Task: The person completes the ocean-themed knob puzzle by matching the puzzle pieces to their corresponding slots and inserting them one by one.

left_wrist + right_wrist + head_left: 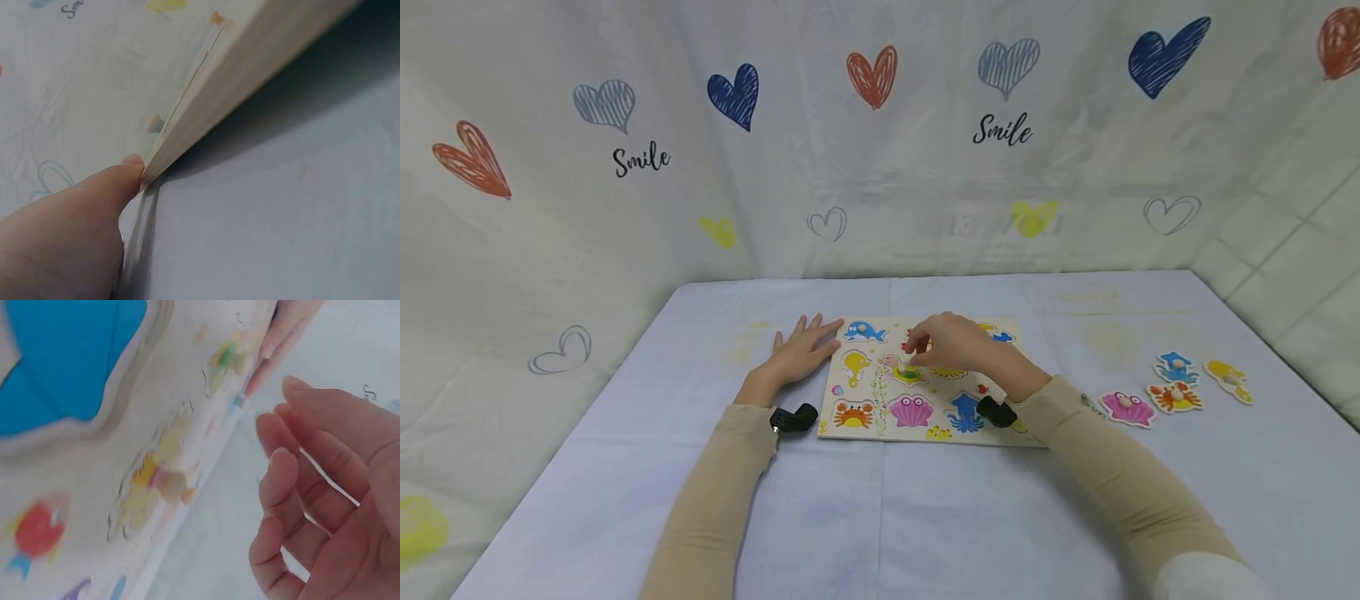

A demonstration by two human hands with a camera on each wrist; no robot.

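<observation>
A pale puzzle board (pixel 904 435) printed with sea animals lies on the white cloth. My left hand (pixel 797 354) rests at its left side with fingers spread, and in the left wrist view its thumb (pixel 128 172) touches the board's edge. Over the board's upper middle is my right hand (pixel 955 342), fingers loosely bent. Nothing lies between those fingers in the right wrist view. Just below it are the turtle piece (pixel 910 375) and a yellow piece (pixel 150 484), both with knobs. A knobbed whale piece (pixel 865 332) sits upper left.
Right of the board lie loose pieces: a pink shell (pixel 1127 408), an orange crab (pixel 1175 397), a blue piece (pixel 1176 367) and a yellow seahorse (pixel 1228 381). The board's lower row shows a crab picture (pixel 853 413) and a pink shell picture (pixel 911 411) without knobs.
</observation>
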